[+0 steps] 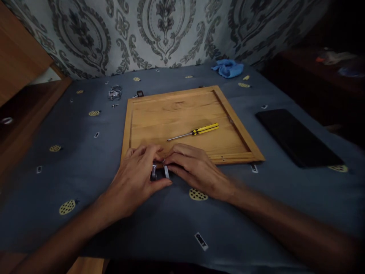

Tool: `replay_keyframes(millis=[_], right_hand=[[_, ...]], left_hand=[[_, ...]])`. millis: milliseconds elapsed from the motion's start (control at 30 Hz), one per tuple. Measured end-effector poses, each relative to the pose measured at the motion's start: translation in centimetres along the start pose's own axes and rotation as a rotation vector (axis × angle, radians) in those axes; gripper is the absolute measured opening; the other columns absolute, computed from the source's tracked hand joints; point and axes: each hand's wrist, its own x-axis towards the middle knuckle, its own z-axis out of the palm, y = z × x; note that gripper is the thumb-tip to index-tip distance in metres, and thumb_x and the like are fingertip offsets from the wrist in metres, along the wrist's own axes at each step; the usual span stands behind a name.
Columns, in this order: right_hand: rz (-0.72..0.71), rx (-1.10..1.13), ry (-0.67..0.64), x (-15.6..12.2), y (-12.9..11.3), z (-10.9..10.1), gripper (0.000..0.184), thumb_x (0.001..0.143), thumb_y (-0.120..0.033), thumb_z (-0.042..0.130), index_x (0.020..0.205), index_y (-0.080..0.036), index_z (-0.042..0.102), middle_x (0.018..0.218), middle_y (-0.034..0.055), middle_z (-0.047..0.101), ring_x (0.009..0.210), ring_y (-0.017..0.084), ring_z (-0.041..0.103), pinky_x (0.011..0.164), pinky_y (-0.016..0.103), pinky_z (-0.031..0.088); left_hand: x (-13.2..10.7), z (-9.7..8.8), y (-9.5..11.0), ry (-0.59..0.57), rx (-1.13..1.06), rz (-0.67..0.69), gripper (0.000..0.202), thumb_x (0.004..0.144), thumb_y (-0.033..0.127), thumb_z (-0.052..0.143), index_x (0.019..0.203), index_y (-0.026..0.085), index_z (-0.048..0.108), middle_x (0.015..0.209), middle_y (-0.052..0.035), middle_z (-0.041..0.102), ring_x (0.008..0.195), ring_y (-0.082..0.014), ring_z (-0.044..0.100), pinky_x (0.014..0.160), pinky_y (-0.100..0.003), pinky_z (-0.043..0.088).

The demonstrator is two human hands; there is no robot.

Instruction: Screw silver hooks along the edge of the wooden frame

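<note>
A framed wooden panel [171, 112] lies flat on the cloth-covered table. At its front edge, a small shiny metal fitting [167, 172] shows between my hands. My left hand [135, 175] curves around the fitting, with its thumb below and its fingers over the panel's edge. From the other side my right hand [196, 167] reaches in, fingertips pinched together at the fitting's top; whatever small part they hold is hidden. A screwdriver [205, 129] with a yellow and black handle rests on the panel, its tip towards my hands.
Several metal fittings [115, 92] and small screws [115, 105] lie at the back left. A dark flat slab [299, 137] sits to the right, and a crumpled blue cloth [228, 68] is at the back. Wooden furniture [23, 49] borders the left side; a patterned curtain [165, 34] hangs behind.
</note>
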Motion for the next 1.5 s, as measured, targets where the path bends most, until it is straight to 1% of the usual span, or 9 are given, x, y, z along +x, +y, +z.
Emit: replay_keyframes(millis=[133, 267, 367, 567, 667, 800, 967, 1167, 1500], right_hand=[[0.003, -0.015, 0.022, -0.08, -0.05, 0.24, 0.014, 0.102, -0.017, 0.054, 0.095, -0.015, 0.066, 0.091, 0.0070, 0.068, 0.083, 0.018, 0.063, 0.072, 0.030, 0.052], [0.057, 0.080, 0.045, -0.22, -0.03, 0.26, 0.009, 0.099, -0.015, 0.058, 0.096, -0.016, 0.066, 0.091, 0.0053, 0.067, 0.083, 0.016, 0.064, 0.071, 0.028, 0.053], [0.103, 0.131, 0.051, -0.33, 0.05, 0.18, 0.009, 0.098, -0.013, 0.060, 0.096, -0.016, 0.068, 0.091, 0.0054, 0.067, 0.084, 0.016, 0.065, 0.073, 0.027, 0.053], [0.175, 0.249, 0.111, -0.31, 0.15, -0.26, 0.007, 0.097, -0.015, 0.064, 0.095, -0.017, 0.071, 0.088, 0.0030, 0.067, 0.081, 0.014, 0.066, 0.070, 0.025, 0.051], [0.201, 0.290, 0.110, -0.20, 0.16, -0.36, 0.009, 0.096, -0.014, 0.064, 0.094, -0.017, 0.072, 0.087, 0.0021, 0.068, 0.080, 0.013, 0.066, 0.071, 0.024, 0.051], [0.190, 0.274, 0.096, -0.21, 0.26, -0.06, 0.009, 0.096, -0.014, 0.065, 0.095, -0.015, 0.074, 0.088, 0.0031, 0.069, 0.081, 0.013, 0.066, 0.072, 0.024, 0.050], [0.184, 0.246, 0.092, -0.20, 0.32, 0.31, 0.010, 0.095, -0.012, 0.066, 0.095, -0.015, 0.075, 0.089, 0.0043, 0.070, 0.080, 0.015, 0.067, 0.071, 0.026, 0.051], [0.177, 0.209, 0.079, -0.10, 0.29, 0.31, 0.010, 0.094, -0.011, 0.066, 0.094, -0.015, 0.075, 0.085, 0.0027, 0.068, 0.076, 0.014, 0.065, 0.069, 0.025, 0.050], [0.175, 0.197, 0.072, -0.07, 0.05, 0.18, 0.011, 0.094, -0.011, 0.066, 0.095, -0.014, 0.076, 0.083, 0.0022, 0.065, 0.075, 0.013, 0.064, 0.067, 0.024, 0.048]], left_hand=[[0.00, 0.07, -0.03, 0.010, 0.005, 0.000, 0.063, 0.074, 0.029, 0.090, 0.121, 0.025, 0.049, 0.111, -0.0029, 0.075, 0.110, -0.0318, 0.067, 0.093, -0.047, 0.050], [-0.08, 0.09, -0.09, 0.011, -0.003, -0.009, 0.065, 0.074, 0.029, 0.089, 0.125, 0.026, 0.049, 0.113, -0.0031, 0.075, 0.114, -0.0328, 0.067, 0.096, -0.049, 0.049], [-0.13, -0.04, -0.09, -0.015, -0.007, -0.005, 0.063, 0.077, 0.028, 0.087, 0.126, 0.026, 0.048, 0.114, -0.0030, 0.075, 0.116, -0.0318, 0.067, 0.095, -0.048, 0.050], [0.03, -0.28, 0.04, -0.016, 0.003, -0.008, 0.066, 0.074, 0.025, 0.090, 0.124, 0.026, 0.048, 0.111, -0.0018, 0.076, 0.110, -0.0310, 0.068, 0.092, -0.048, 0.051], [0.09, -0.32, 0.14, -0.021, 0.008, -0.022, 0.066, 0.074, 0.025, 0.090, 0.123, 0.027, 0.047, 0.111, -0.0021, 0.076, 0.109, -0.0315, 0.068, 0.091, -0.050, 0.051], [0.10, -0.32, 0.20, -0.014, 0.017, -0.015, 0.064, 0.073, 0.022, 0.090, 0.119, 0.029, 0.047, 0.111, -0.0026, 0.076, 0.108, -0.0316, 0.068, 0.091, -0.051, 0.052], [0.13, -0.30, 0.25, -0.005, 0.017, -0.036, 0.068, 0.071, 0.020, 0.091, 0.121, 0.031, 0.046, 0.106, -0.0008, 0.076, 0.108, -0.0312, 0.069, 0.094, -0.053, 0.053], [0.05, -0.43, 0.26, 0.000, 0.016, -0.020, 0.061, 0.072, 0.022, 0.090, 0.115, 0.031, 0.049, 0.109, -0.0021, 0.074, 0.111, -0.0324, 0.068, 0.094, -0.054, 0.055], [0.10, -0.37, 0.21, 0.001, 0.013, -0.022, 0.061, 0.073, 0.023, 0.089, 0.118, 0.030, 0.049, 0.109, -0.0021, 0.074, 0.113, -0.0320, 0.068, 0.097, -0.053, 0.054]])
